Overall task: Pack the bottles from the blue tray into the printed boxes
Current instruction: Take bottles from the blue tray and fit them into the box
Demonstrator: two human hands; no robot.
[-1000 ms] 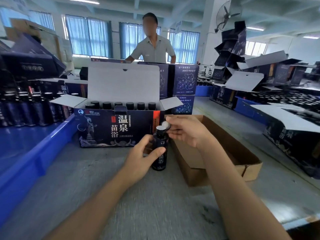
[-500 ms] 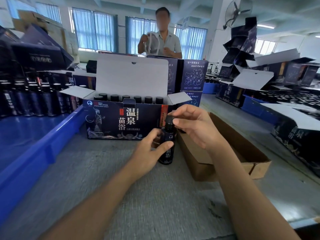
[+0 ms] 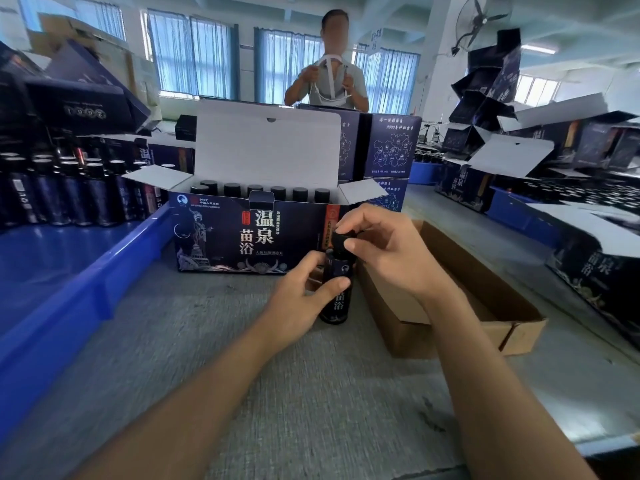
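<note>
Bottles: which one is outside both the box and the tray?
The bottle on the table, held by the left hand, right hand pinching its cap.

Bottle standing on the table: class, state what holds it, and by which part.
The left hand grips the bottle round its body, while the right hand pinches its cap at the top.

Bare grey felt tabletop [image 3: 242,375] lower centre; blue plastic tray wall [image 3: 79,289] blocks left, open brown cardboard carton [image 3: 450,306] right.
</note>
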